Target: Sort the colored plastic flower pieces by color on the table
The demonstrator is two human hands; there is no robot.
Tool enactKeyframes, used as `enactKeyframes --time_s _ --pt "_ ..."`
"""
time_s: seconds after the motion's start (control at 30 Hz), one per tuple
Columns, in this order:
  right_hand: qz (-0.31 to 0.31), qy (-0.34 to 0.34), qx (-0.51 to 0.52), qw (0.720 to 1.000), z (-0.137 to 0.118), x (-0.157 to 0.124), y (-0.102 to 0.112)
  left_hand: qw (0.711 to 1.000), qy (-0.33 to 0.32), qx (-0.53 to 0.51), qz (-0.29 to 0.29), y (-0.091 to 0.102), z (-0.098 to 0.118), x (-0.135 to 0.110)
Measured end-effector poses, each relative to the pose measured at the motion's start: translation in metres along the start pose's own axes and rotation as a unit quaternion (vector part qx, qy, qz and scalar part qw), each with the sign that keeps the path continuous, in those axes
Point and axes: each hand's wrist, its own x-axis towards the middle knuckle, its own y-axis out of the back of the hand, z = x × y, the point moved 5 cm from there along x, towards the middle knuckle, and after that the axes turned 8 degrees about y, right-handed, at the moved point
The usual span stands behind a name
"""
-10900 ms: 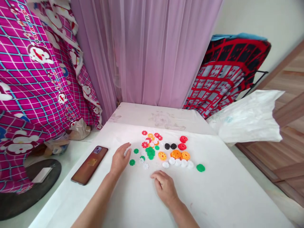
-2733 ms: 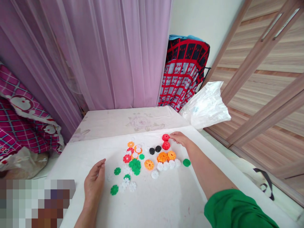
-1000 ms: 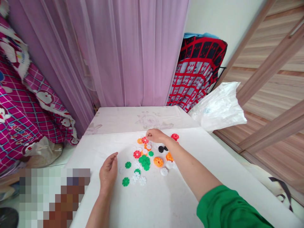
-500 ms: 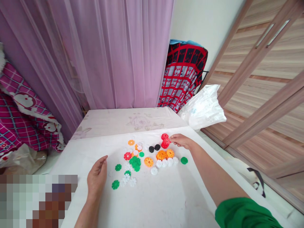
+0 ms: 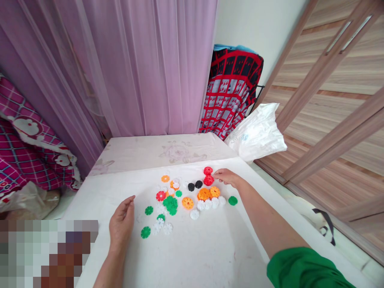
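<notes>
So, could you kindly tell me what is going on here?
A person is handling small notched discs on a white-covered table. The right hand has its fingers at the edge of the red discs; whether they touch is too small to tell. Black discs lie just left of those, with orange discs and a row of white discs nearer the person. A looser mix of colours lies further left, beside the left hand, which shows nothing in it.

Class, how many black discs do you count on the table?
2: the left black disc and the right black disc, side by side, left of the red discs. More may be hidden beneath.
</notes>
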Motion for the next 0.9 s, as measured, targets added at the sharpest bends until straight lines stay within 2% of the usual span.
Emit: enactKeyframes --time_s 0.17,0.3,0.37,0.47,0.57,0.67,0.8,0.9 --pt "0.018 0.027 -0.036 0.999 -0.011 -0.001 0.005 1.0 -0.015 -0.004 0.005 0.0 0.001 0.0" --pt "0.015 0.105 -0.055 0.993 -0.041 -0.005 -0.008 1.0 -0.02 0.0 0.003 0.0 0.001 -0.001" --pt "-0.008 0.186 -0.091 0.978 -0.068 -0.012 -0.029 1.0 -0.019 -0.001 0.006 0.0 0.001 -0.002" --pt "-0.063 0.302 -0.187 0.933 -0.11 -0.031 -0.078 1.0 -0.018 -0.001 0.003 0.0 0.002 -0.003" --pt "-0.106 0.333 -0.291 0.891 -0.137 -0.049 -0.13 1.0 -0.011 -0.009 -0.002 0.0 0.002 -0.003" --pt "-0.124 0.351 -0.358 0.856 -0.149 -0.059 -0.168 1.0 -0.001 -0.018 0.0 0.0 0.002 -0.003" --pt "-0.124 0.35 -0.414 0.831 -0.151 -0.062 -0.191 1.0 -0.003 -0.017 0.0 -0.001 0.0 -0.002" --pt "-0.123 0.335 -0.412 0.838 -0.149 -0.062 -0.195 1.0 -0.003 -0.013 -0.002 -0.002 -0.003 -0.002"
